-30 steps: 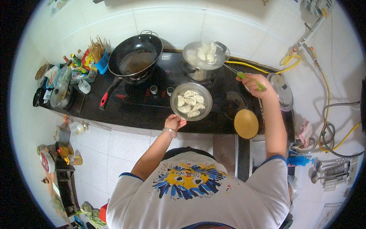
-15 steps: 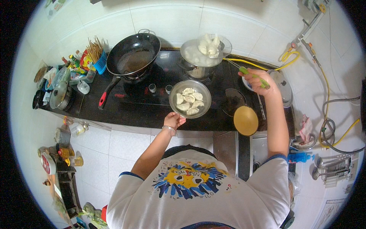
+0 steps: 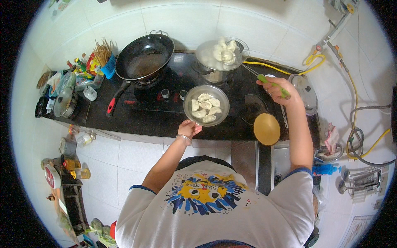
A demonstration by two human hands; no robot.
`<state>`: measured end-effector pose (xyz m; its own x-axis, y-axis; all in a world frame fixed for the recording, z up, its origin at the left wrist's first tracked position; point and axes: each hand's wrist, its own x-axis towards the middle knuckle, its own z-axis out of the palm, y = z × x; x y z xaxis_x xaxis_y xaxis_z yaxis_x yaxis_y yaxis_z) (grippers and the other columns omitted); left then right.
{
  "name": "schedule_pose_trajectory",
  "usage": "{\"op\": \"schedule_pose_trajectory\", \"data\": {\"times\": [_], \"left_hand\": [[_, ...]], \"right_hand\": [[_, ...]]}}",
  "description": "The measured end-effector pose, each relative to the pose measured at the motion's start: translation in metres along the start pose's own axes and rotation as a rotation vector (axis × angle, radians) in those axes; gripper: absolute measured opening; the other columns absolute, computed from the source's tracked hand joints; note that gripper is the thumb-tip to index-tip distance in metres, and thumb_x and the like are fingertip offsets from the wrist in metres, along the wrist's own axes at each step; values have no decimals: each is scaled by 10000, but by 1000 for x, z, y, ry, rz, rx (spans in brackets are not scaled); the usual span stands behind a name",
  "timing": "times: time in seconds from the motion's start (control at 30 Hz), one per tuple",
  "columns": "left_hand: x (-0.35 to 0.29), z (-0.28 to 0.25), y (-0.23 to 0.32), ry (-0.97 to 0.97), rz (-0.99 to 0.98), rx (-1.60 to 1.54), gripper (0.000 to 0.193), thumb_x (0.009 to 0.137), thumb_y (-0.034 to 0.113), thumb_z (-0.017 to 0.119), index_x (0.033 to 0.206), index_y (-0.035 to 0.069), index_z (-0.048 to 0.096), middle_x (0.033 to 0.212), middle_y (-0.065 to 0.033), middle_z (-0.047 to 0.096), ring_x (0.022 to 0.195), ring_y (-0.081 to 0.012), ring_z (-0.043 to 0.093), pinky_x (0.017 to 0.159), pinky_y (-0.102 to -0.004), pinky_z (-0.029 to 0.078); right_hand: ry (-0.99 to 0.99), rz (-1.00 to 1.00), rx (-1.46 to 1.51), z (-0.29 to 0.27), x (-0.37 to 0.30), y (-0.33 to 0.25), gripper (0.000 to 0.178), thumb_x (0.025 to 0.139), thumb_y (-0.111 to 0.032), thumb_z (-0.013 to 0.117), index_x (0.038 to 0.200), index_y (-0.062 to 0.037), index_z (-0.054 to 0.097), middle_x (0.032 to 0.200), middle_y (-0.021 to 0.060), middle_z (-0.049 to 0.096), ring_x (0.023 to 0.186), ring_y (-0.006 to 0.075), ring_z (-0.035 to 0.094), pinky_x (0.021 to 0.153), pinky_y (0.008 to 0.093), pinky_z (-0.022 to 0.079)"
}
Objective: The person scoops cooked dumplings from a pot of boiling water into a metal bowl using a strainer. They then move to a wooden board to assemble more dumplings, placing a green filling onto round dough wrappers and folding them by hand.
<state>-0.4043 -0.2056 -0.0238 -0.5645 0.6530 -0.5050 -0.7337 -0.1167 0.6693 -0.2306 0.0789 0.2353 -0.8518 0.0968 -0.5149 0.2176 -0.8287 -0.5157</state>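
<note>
Fingers of my left hand (image 3: 190, 129) are closed on the near rim of a round metal bowl (image 3: 224, 105) resting on the black counter. Several pale dumplings (image 3: 205, 106) lie spread in this bowl. My right hand (image 3: 279, 89) grips a mesh strainer by its green handle (image 3: 262, 77). Its basket, heaped with more dumplings (image 3: 225, 52), is held over a steaming metal pot (image 3: 214, 76) on the far burner. Steam blurs what is in the pot.
A black wok (image 3: 144, 60) with a red-tipped handle stands at left. A tan bowl (image 3: 266, 129) sits at the counter's front edge, near a dark round lid (image 3: 254, 108). A glass lid (image 3: 304, 93) lies beyond my right wrist. Bottles and chopsticks (image 3: 103, 53) crowd the left end.
The strainer with its dumplings has shifted slightly left over the pot, my right hand moving with it. My left hand and the metal bowl are nearly unmoved.
</note>
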Motion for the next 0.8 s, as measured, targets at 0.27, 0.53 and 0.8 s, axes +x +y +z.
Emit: {"op": "schedule_pose_trajectory", "data": {"times": [0.27, 0.53, 0.8], "left_hand": [[0, 4, 2, 5, -8, 17, 43, 881, 55, 438, 883, 16, 418, 785, -136, 563, 671, -228, 603, 646, -359, 540], [1, 4, 1, 23, -23, -21, 76, 863, 19, 434, 808, 66, 410, 732, -128, 560, 626, -221, 577, 653, -402, 540], [-3, 5, -3, 0, -21, -6, 48, 870, 36, 450, 847, 56, 413, 783, -152, 581, 671, -250, 609, 645, -390, 543]], "right_hand": [[106, -84, -169, 12, -9, 11, 372, 884, -181, 481, 1138, 80, 405, 636, -35, 438, 417, 8, 386, 300, 130, 279], [99, -142, -298, 5, -61, 38, 437, 862, -237, 484, 1167, 66, 405, 606, -39, 446, 385, 28, 386, 298, 161, 299], [263, -177, -281, -1, -105, 101, 334, 871, -147, 459, 1091, 105, 460, 603, 26, 478, 360, 63, 422, 290, 174, 308]]}}
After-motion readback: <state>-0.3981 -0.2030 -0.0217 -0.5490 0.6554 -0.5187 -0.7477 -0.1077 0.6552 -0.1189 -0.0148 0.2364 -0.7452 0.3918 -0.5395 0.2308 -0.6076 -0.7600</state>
